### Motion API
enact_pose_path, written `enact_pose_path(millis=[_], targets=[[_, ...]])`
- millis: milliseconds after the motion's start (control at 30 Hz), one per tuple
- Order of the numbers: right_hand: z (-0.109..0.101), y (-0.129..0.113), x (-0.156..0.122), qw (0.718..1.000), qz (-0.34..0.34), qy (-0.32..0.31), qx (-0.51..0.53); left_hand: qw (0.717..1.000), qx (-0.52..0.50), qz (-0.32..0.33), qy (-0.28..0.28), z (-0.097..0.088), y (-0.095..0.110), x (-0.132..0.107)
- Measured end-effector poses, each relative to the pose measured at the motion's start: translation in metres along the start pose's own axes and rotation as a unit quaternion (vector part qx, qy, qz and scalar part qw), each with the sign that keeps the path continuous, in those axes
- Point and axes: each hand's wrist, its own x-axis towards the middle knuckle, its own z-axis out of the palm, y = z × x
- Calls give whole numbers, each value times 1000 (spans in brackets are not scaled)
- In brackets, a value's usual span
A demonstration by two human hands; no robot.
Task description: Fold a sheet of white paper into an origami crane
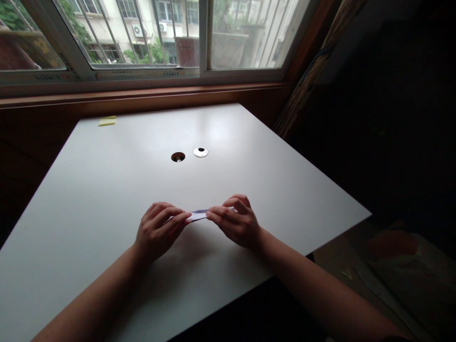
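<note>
Pots (pixel 187 52) outside; paper (pixel 198 215) in both hands (pixel 160 230) (pixel 239 221)

Pale folded paper (pixel 198 215) — narrow, nearly level, partly hidden

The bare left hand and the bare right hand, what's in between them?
A thin whitish strip, possibly folded paper, spans the gap in the head view, held by the fingers of the left hand and the right hand.

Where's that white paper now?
In the head view, the white paper is below centre, held between the left hand and right hand, nearer than the grommet cap.
</note>
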Motion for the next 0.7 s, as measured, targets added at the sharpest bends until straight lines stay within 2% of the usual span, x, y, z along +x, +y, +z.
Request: enact_pose_path(millis=[400,700], targets=[[1,1,-1,1000,2,-1,-5,999,-15,18,-35,0,-2,-1],[2,-1,0,1000,4,-14,13,998,35,34,-30,-4,5,5]])
